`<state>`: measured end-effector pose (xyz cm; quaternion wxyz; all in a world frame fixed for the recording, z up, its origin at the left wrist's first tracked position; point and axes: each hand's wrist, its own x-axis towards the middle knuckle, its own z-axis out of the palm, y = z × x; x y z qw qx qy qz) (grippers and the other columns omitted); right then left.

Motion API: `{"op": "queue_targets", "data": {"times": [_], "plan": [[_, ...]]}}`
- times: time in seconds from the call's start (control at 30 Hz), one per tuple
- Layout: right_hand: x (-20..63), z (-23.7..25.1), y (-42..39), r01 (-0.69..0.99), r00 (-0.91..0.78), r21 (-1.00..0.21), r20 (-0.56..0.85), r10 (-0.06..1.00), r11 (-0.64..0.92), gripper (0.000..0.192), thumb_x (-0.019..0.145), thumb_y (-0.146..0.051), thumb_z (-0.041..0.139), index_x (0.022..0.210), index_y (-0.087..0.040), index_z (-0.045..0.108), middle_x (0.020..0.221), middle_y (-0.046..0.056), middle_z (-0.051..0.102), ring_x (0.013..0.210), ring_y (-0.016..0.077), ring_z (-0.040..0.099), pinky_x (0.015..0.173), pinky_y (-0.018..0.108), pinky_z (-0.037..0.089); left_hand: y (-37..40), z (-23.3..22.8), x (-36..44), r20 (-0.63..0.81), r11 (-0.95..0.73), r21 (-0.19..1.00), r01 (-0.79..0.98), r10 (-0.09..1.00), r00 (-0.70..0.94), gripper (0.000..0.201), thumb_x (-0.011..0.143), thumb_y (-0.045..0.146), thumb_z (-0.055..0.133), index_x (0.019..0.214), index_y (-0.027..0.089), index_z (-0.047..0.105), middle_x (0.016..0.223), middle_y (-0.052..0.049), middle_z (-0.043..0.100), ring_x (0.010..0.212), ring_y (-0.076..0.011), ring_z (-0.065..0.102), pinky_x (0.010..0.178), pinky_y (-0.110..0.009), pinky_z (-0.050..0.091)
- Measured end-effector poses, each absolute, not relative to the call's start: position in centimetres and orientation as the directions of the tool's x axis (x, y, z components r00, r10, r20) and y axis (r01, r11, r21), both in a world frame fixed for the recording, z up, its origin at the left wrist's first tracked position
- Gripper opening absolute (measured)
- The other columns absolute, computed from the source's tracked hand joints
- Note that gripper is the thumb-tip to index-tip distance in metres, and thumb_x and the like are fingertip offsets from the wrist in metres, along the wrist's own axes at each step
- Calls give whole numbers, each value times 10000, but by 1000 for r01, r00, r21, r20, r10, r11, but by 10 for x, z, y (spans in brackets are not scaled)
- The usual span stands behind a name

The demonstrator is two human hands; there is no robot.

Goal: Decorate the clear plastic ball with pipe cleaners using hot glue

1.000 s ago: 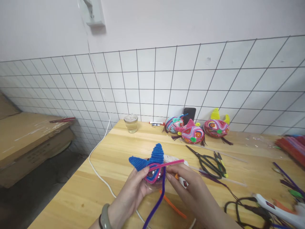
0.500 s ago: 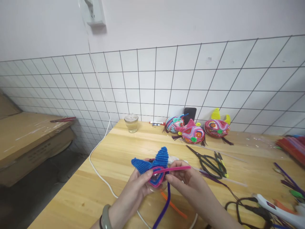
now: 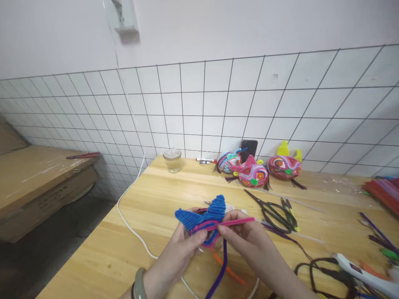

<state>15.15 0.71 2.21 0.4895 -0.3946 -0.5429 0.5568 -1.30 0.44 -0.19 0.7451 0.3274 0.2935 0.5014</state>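
Low in the middle of the head view, my left hand [image 3: 183, 247] is closed round a small clear round body with blue pipe-cleaner ears [image 3: 215, 209] and pink and blue outlines on its front. The thumb presses on that front. My right hand [image 3: 241, 234] pinches a pink pipe cleaner [image 3: 238, 221], whose free end sticks out to the right over the fingers. Its other end lies along the pink outline. A purple pipe cleaner [image 3: 222, 270] hangs below the craft piece, and an orange pipe cleaner [image 3: 232, 272] shows behind it on the table.
Scissors [image 3: 276, 214] lie right of my hands. Finished pipe-cleaner animals [image 3: 252, 172] stand along the tiled wall near a phone [image 3: 249, 150]. A lidded glass cup [image 3: 172, 161] is at the back left. A white glue gun [image 3: 364, 276] with black cable sits at front right.
Both hands and the craft piece have shifted slightly right. The right fingertips now pinch the pink pipe cleaner against the piece's edge, and the left thumb has moved lower on its front.
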Motion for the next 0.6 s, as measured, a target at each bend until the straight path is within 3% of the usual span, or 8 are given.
{"op": "queue_targets", "data": {"times": [0.2,0.3,0.47,0.6], "plan": [[152,15,8,-56,-251,-998,47,967,34,280,759,-436,705,730,-193,568,699,9,618,677,176,622,654,296,508,5,-14,-15,-13,164,836,-523,960,280,390,758,249,719,1124,258,586,1164,-51,674,1126,-223,572,970,-382,407],[154,12,8,-38,-234,-997,75,969,68,278,780,-448,678,754,-194,567,731,16,591,717,191,605,693,326,501,4,-11,-16,45,148,842,-519,939,340,414,768,243,709,1154,280,565,1217,-51,645,1165,-232,552,983,-392,399],[166,17,11,3,-201,-997,79,976,81,250,792,-427,677,798,-199,572,727,0,555,685,165,544,673,311,472,1,0,-16,117,187,802,-567,882,457,585,678,200,778,1203,291,537,1310,-74,576,1224,-273,503,1020,-426,366],[173,28,12,-69,-279,-997,50,959,32,255,772,-412,707,858,-210,578,737,2,604,707,171,574,699,313,479,3,-1,-21,41,306,749,-587,864,503,485,687,150,739,1123,282,572,1263,-64,586,1094,-258,590,919,-432,447]]}}
